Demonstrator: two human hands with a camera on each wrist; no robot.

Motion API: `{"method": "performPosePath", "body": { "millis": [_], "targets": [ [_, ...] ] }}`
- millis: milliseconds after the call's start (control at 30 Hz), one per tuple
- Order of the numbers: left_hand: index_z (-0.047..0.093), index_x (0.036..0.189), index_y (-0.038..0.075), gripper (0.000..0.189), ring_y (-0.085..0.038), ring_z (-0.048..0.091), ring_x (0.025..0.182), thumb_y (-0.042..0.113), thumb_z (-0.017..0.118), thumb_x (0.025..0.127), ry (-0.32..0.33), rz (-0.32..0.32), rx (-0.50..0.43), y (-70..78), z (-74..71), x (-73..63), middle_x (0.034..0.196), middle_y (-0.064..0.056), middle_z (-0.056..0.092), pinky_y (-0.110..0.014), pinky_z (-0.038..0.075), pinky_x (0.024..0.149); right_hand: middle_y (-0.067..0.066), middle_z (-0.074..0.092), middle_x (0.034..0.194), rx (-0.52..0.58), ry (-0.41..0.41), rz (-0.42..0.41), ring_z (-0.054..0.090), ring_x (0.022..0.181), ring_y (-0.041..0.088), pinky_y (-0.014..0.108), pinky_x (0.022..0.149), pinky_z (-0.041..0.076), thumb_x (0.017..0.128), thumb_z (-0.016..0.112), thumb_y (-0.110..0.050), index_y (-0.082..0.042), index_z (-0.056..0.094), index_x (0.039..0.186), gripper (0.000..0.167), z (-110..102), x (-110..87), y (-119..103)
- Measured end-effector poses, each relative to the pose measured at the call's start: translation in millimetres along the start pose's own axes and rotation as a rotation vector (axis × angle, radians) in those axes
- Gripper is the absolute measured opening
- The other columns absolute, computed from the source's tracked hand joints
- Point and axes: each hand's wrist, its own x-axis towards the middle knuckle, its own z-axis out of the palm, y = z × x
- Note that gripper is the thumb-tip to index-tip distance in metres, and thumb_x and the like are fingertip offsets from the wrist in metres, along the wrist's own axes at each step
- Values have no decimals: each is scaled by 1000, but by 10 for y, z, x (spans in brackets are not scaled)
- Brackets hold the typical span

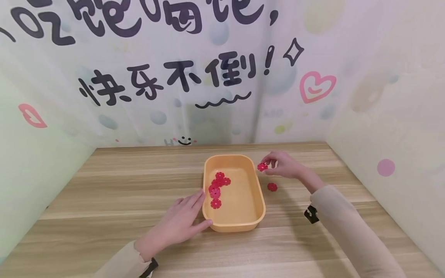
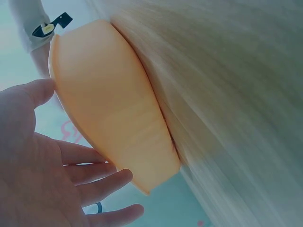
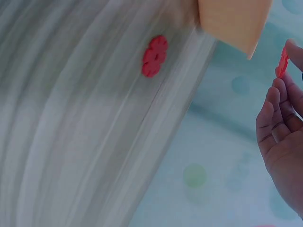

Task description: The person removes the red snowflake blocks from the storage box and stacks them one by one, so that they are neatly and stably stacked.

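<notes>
A pale orange plastic basin (image 1: 243, 224) stands on the wooden table, with several red and pink snowflake-shaped plastic discs (image 1: 216, 203) lying along its left side. My left hand (image 1: 180, 218) rests against the basin's near left corner, fingers extended along the outside and thumb at the rim; the left wrist view shows the same fingers (image 2: 99, 189) spread by the wall. To the right of the basin, my right hand (image 1: 285, 165) pinches a red snowflake disc (image 1: 262, 167) between thumb and fingertips, raised near the rim. Another red disc (image 1: 272, 187) lies flat on the table below that hand.
The wood-grain table (image 1: 139, 173) reaches back to a printed curtain (image 1: 222, 116) with dark lettering. Pale walls (image 1: 393, 127) close in the right and left sides. A black strap piece (image 1: 311, 214) sits at the right sleeve.
</notes>
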Motion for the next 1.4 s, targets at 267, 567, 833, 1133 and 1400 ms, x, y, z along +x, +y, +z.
{"method": "performPosePath", "body": {
  "millis": [267, 567, 833, 1133, 1400],
  "targets": [
    [33, 134, -3, 77, -29, 35, 120, 56, 41, 85, 7, 6, 0, -3, 4, -5, 137, -16, 31, -50, 32, 90, -2, 56, 79, -17, -15, 56, 51, 71, 19, 31, 61, 43, 73, 71, -17, -8, 65, 93, 22, 66, -216, 136],
    [31, 135, -1, 78, -28, 35, 120, 57, 41, 85, 7, 1, 2, -11, 18, -1, 137, -16, 31, -50, 32, 90, -3, 54, 77, 1, -45, 114, 49, 68, 13, 28, 60, 43, 72, 73, -19, -8, 64, 92, 24, 192, -377, 244],
    [31, 135, -1, 78, -28, 35, 120, 57, 42, 84, 9, 0, -3, -4, 13, -3, 137, -15, 31, -50, 33, 90, -2, 53, 80, -31, -87, 141, 49, 69, 13, 27, 60, 42, 72, 72, -21, -7, 63, 93, 27, 263, -455, 403],
    [32, 135, 0, 77, -28, 35, 120, 56, 43, 84, 6, -2, 0, -3, 18, 1, 137, -15, 31, -50, 33, 90, 0, 50, 72, -92, -79, 120, 46, 64, 12, 26, 56, 40, 70, 72, -17, -8, 64, 87, 21, 343, -455, 441],
    [33, 134, -1, 77, -28, 36, 119, 56, 42, 84, 15, 3, 14, -2, 16, 1, 137, -15, 32, -50, 33, 89, -1, 49, 72, -92, -89, 100, 46, 65, 13, 26, 57, 40, 71, 72, -17, -6, 64, 88, 22, 367, -453, 478]
  ]
}}
